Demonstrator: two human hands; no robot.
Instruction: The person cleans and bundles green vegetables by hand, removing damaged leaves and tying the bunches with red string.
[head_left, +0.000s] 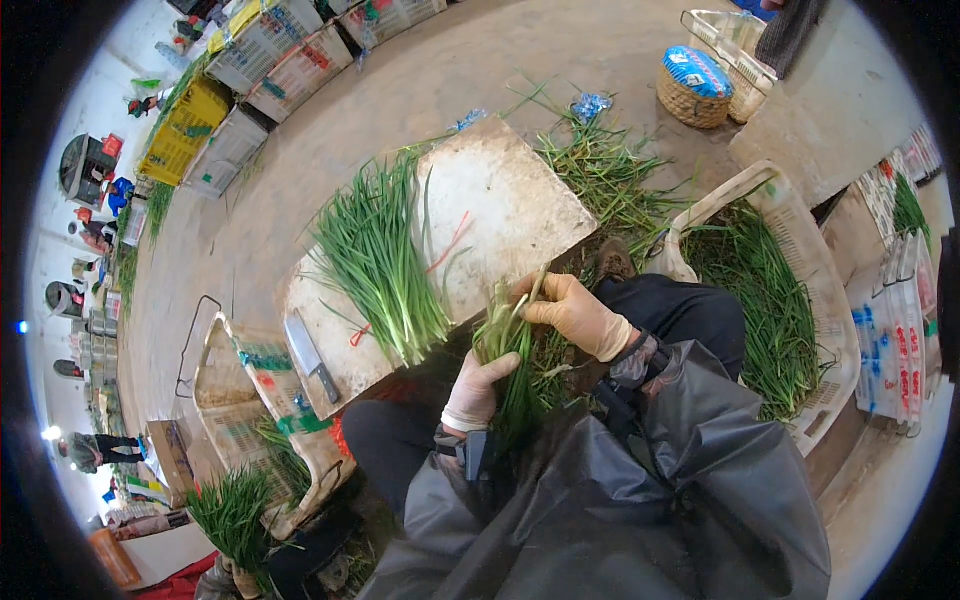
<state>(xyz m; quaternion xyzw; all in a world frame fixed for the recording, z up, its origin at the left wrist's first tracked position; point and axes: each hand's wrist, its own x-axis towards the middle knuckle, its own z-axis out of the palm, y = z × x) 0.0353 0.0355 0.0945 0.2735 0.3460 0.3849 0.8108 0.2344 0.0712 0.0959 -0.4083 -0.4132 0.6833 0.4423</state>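
Note:
Gloved in thin white, my left hand (484, 382) is closed round a bunch of green leafy stalks (521, 390) above my lap. My right hand (577, 311), also gloved, pinches pale stalk ends at the top of that bunch. Beyond my hands a stained white board (502, 202) carries a sheaf of garlic chives or similar greens (382, 262), pale ends towards me. A knife (309, 356) with a dark handle lies at the board's left. Red ties (450, 241) rest on the board, one beside the sheaf's pale ends.
At my right stands a plastic basket (832, 322) full of greens; another basket (255, 390) is at my left. Loose leaves (600, 165) litter the floor behind the board. A woven basket (694, 94) stands far right. At lower left another person's gloved hand (246, 577) holds greens.

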